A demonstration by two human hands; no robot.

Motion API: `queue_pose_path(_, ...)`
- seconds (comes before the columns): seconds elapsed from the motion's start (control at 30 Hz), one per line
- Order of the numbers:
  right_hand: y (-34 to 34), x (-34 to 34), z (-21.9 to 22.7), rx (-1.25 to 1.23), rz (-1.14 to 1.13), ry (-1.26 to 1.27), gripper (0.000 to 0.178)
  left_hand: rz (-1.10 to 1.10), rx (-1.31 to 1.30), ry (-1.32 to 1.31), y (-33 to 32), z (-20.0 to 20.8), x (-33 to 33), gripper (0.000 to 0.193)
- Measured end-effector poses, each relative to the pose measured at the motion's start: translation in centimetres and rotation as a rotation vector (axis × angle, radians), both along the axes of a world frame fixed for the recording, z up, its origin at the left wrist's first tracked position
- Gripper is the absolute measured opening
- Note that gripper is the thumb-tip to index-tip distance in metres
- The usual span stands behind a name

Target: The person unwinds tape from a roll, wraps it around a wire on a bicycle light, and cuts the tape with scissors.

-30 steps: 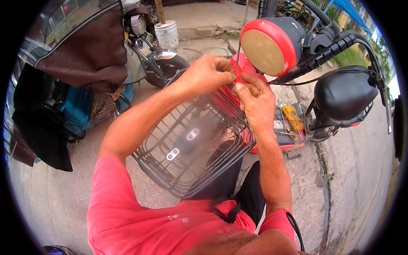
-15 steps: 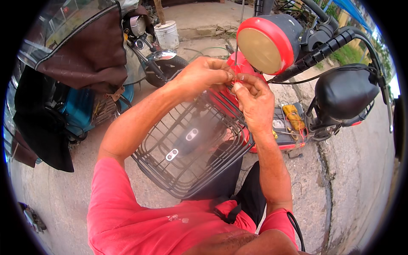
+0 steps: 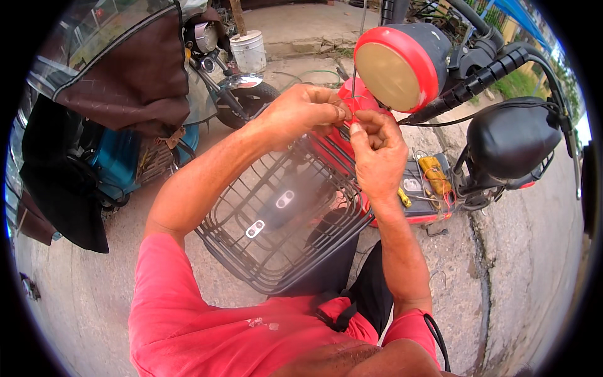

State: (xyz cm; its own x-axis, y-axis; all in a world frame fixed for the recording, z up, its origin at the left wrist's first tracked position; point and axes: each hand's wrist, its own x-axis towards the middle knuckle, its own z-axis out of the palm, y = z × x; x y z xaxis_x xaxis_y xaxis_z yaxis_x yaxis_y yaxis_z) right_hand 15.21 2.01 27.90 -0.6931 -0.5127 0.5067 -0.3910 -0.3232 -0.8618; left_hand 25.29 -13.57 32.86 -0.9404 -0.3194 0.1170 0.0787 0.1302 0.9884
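Observation:
Both my hands meet above the far edge of a black wire basket (image 3: 233,256), in front of a red scooter (image 3: 336,151). Thumb and fingers of my left hand (image 3: 311,112) pinch a thin red wire (image 3: 354,113). My right hand (image 3: 381,147) grips the same wire just to the right, its thumb pressed against a curled index finger. Fine strands stick up between the fingertips, too small to make out fully. Just beyond the hands stands a thin upright metal rod (image 3: 358,56). A round red-rimmed housing with a tan face (image 3: 391,70) is close by.
Black handlebar parts (image 3: 468,81) and a black rounded housing (image 3: 512,137) stand at the right. On the scooter's footboard lie a yellow bundle (image 3: 433,174) and tools. A covered three-wheeler (image 3: 122,81) and white bucket (image 3: 249,51) stand at the left and back.
The hands remain together on the wire, with slight finger movement in the right hand. The scooter's parts sit slightly farther right in view. A dark object at the lower left has shifted toward the picture's rim.

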Motion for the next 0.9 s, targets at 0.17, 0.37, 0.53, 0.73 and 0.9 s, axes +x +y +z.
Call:
queue_pose_path(0.17,-0.4,-0.2,-0.6,-0.014,-0.122,0.248,0.021,0.005,-0.039,0.012,0.1,0.2,0.2,0.017)
queue_pose_path(0.37,-0.3,-0.5,-0.6,-0.063,-0.162,0.373,0.019,0.031,-0.078,0.021,0.5,0.5,0.5,0.018)
queue_pose_path(0.53,0.1,0.1,0.8,0.018,0.031,0.003,0.018,0.041,-0.134,0.017,0.3,0.3,0.7,0.019)
queue_pose_path(0.73,0.4,-0.8,2.1,0.12,0.209,-0.187,0.02,0.052,-0.225,0.002,0.4,0.7,1.1,0.02)
queue_pose_path(0.9,0.9,-1.4,2.6,0.191,0.289,-0.205,0.025,0.025,-0.233,0.0,0.6,1.1,1.3,0.021)
